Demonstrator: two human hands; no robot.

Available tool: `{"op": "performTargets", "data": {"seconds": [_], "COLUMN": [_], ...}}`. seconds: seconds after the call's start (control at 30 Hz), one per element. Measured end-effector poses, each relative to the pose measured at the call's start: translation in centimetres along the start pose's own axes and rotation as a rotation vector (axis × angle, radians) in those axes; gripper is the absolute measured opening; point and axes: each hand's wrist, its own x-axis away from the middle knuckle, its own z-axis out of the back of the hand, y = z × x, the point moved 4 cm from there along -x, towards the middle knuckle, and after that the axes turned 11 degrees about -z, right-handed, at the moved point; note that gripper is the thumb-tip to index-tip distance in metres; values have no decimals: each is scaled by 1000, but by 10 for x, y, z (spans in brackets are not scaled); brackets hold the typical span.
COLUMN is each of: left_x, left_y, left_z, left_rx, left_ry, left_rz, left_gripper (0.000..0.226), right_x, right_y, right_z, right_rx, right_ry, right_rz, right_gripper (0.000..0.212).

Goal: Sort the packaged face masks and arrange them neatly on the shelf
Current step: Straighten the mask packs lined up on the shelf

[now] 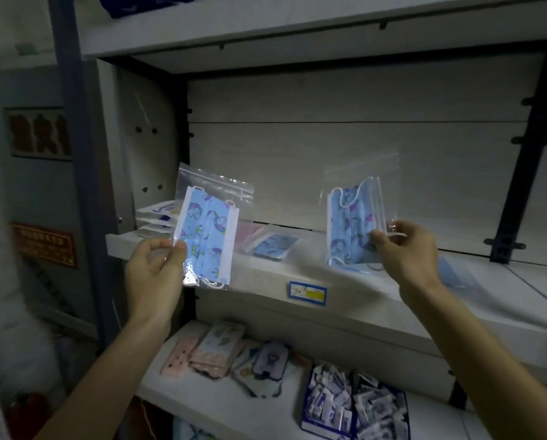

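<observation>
Sorting looks only partly done. The left hand (154, 274) pinches the lower corner of one clear bag of blue printed masks (207, 231), and the right hand (407, 249) pinches the right edge of a second, similar bag (354, 223); both bags hang in the air in front of the white shelf (345, 300), neither yet set down. On the shelf itself lie a flat blue mask packet (275, 246) with a pinkish packet (250, 238) just beside it, a small heap of white packets (156, 219) at the far left, and another pale blue packet (456, 274) off to the right (too blurred to read). These lie loosely and at odd angles, so grouping and straightening appear to remain, along with placing the two held bags.

A blue price label (307, 293) sits on the shelf's front edge. Below, a lower shelf carries phone cases (208, 350) and a blue box of small sachets (354, 404). Nothing blocks the open middle of the shelf, though the scattered packets may need shifting first.
</observation>
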Motion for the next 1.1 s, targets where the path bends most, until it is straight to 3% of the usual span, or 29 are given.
{"op": "performTargets", "data": {"seconds": [0.13,0.4,0.53,0.67,0.77,1.1], "left_x": [-30,-77,-102,-126,-143,-182], "left_y": [-13,-40,-48,-56,-65,-95], "left_z": [-12,-34,-50,-60,-69,-99], "left_rx": [-13,41,64,102,133,257], "left_ry": [-8,-24,-109,-187,-242,-378], "left_rz": [-18,-34,-75,-128,-135,-74], "left_gripper": [10,12,10,11,14,14], "right_x": [-15,-39,-52,-63,-65,-69], "right_y": [7,5,2,5,8,12], "right_z": [-36,-91,-115,-148,-166,-186], "right_rx": [-39,27,83,181,289,596], "right_ry": [-15,-9,8,13,10,130], "right_rz": [-45,-67,-82,-112,-99,-95], "right_gripper": [39,33,24,32,22,30]}}
